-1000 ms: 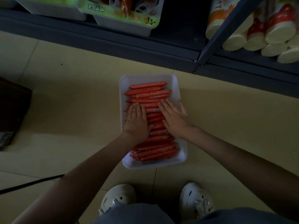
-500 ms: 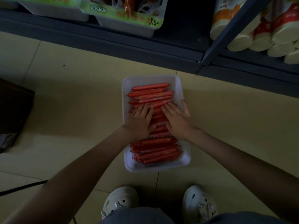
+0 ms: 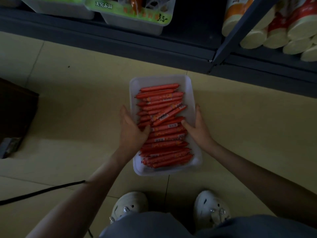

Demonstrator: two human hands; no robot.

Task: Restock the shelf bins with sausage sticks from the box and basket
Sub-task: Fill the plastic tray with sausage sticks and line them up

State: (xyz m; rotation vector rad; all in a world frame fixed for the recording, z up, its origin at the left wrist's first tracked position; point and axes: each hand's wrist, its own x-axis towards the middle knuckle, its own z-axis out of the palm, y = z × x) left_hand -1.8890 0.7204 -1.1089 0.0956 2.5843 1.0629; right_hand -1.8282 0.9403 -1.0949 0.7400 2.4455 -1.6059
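A white plastic bin (image 3: 159, 79) lies on the yellow floor in front of the shelf, filled with several red sausage sticks (image 3: 164, 134) stacked crosswise; one stick lies slanted on top. My left hand (image 3: 129, 128) holds the bin's left wall, thumb inside over the sticks and fingers outside. My right hand (image 3: 199, 126) holds the right wall the same way, thumb inside and fingers along the outside.
Above, the dark shelf carries a white bin with a green price label (image 3: 135, 18) and stacked cup-shaped packs (image 3: 274, 31) at the right. A dark box (image 3: 15, 109) stands at the left. A black cable (image 3: 42, 191) crosses the floor beside my white shoes (image 3: 130, 205).
Both hands left the top of the sausage sticks, where they lay flat, and moved outward to the bin's two side walls. One stick now lies slanted.
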